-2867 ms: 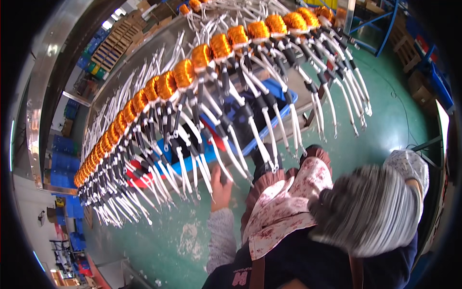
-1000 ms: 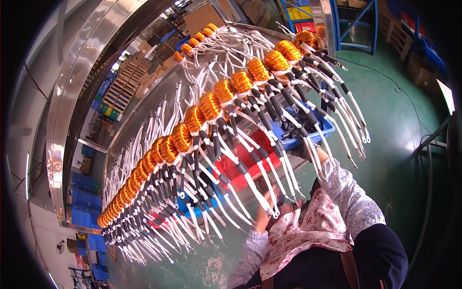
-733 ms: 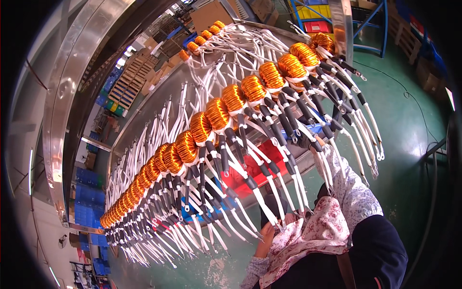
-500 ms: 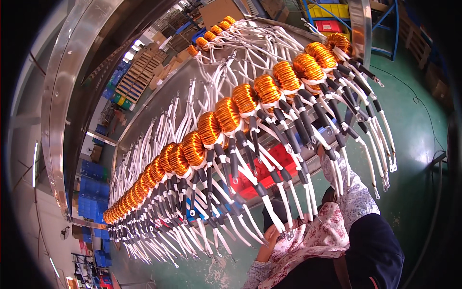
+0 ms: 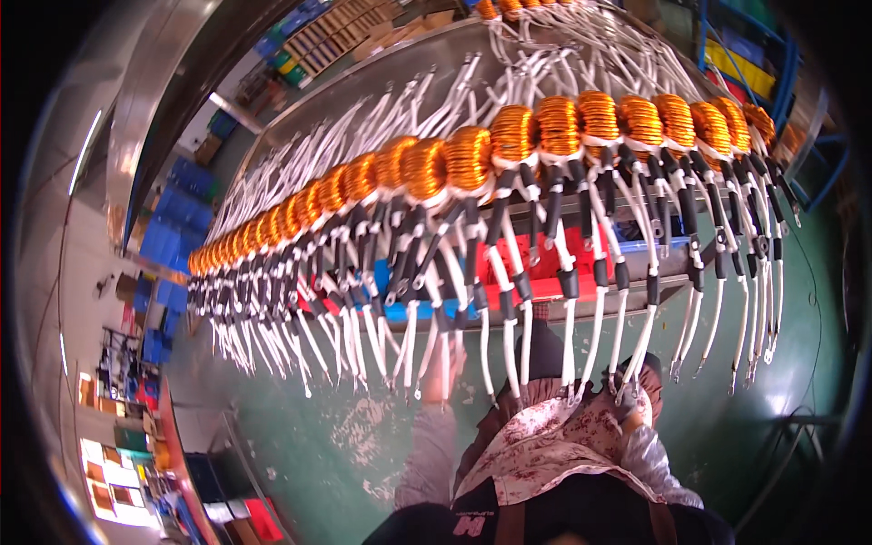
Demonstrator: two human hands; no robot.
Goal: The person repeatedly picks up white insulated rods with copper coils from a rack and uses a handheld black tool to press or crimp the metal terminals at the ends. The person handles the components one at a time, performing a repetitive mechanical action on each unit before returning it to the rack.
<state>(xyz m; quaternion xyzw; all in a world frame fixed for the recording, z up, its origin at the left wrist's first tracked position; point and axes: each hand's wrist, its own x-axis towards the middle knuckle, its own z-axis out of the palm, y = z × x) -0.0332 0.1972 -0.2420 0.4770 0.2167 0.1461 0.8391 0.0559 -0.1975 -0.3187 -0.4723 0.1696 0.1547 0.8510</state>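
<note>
A long row of copper-wound ring coils (image 5: 469,160) lies along the edge of a metal table. White leads (image 5: 569,341) with black sleeves and metal lug ends hang from it towards me. My left hand (image 5: 442,371) reaches up among the hanging leads left of my apron; it is smeared, and whether it grips a lead does not show. My right hand (image 5: 630,411) is low in front of the flowered apron (image 5: 545,440), beside the lug ends of a few leads. Its fingers are dark and partly hidden.
Red bins (image 5: 543,263) and a blue bin (image 5: 392,289) sit beneath the table edge, behind the leads. More coils (image 5: 510,7) lie at the far side. A metal post (image 5: 136,118) rises at left, and a blue rack (image 5: 822,168) stands at far right.
My view has turned, so the coil row lies more level. My left hand has moved leftward from the apron up to the leads. My right hand has come down from under the leads towards the apron.
</note>
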